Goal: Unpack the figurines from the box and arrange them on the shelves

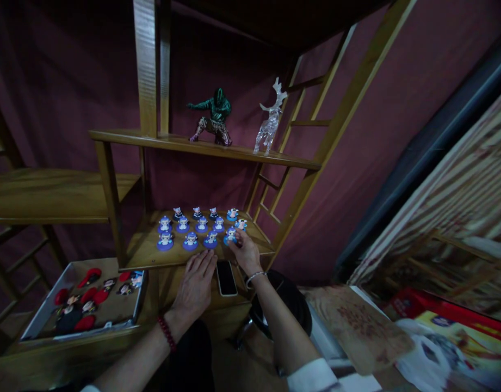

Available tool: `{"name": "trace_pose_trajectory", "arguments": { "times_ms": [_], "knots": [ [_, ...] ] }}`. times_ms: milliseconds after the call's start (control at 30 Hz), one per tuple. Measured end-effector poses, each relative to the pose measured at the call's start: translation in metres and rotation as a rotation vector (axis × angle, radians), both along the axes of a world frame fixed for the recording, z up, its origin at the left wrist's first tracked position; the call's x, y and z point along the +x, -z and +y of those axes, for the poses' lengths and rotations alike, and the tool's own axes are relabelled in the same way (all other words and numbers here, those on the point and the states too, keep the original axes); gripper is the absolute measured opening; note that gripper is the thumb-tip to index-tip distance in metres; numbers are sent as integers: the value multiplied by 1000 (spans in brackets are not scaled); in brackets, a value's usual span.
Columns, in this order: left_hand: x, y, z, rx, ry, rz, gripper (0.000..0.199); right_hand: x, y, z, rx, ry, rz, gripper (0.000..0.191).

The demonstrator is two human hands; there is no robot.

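My right hand (pixel 247 255) has its fingertips closed around a small blue-and-white figurine (pixel 230 235) at the right end of the front row on the wooden shelf (pixel 144 251). Fingers stretched out, my left hand (pixel 195 283) lies by the shelf's front edge, just below a purple-based figurine (pixel 210 240), and holds nothing. Several similar figurines stand in rows behind, among them a dark-based one (pixel 177 213) at the back left and a blue-based one (pixel 233 214) at the back right. Between my hands lies a phone (pixel 226 279) with a dark screen.
An open box (pixel 107 264) with several red and black figurines sits at lower left. On the upper shelf (pixel 172 142) stand a green crouching statue (pixel 216 115) and a clear deer (pixel 270 122). A round black stool (pixel 289 305) and a cardboard piece (pixel 356 321) are at right.
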State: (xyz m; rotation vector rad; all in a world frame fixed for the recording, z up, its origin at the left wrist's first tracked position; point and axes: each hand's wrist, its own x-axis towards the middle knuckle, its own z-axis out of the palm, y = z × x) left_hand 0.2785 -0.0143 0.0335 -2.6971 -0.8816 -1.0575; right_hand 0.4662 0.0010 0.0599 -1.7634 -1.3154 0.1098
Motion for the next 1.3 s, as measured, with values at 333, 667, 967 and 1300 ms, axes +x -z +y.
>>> {"name": "trace_pose_trajectory", "arguments": {
  "times_ms": [333,667,967,1300],
  "knots": [
    [1,0,0,-12,-12,-8,56,-4,-5,-3,-127,83,-154,49],
    [1,1,-2,-29,-25,31,55,-3,-6,-2,-165,93,-178,49],
    [-1,-2,-3,-33,-23,78,56,-5,-9,-2,-161,107,-143,43],
    [-6,0,0,-32,20,97,61,-1,-1,2,-115,107,-118,50]
  ]
}}
